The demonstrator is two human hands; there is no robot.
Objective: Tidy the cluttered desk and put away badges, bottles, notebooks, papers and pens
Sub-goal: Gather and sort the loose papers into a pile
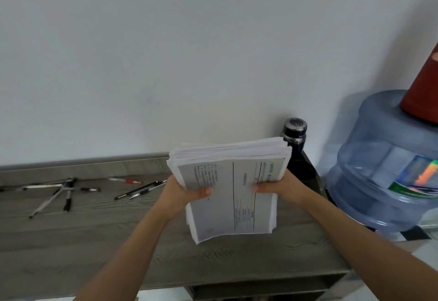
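Both hands, left hand [182, 190] and right hand [282, 188], grip the paper stack [232, 182] between them.

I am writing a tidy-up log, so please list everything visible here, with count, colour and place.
paper stack: one, white with black print, held above the desk, centre
pens: about seven, mostly black and silver, one red, scattered on the desk, left
bottle: one, dark, behind the paper stack by the wall
water jug: one, blue, right of the desk
cone-like object: one, red-brown, on top of the water jug
desk: one, grey wood grain, foreground
wall: white, behind
left hand: grips the stack's left edge
right hand: grips its right edge
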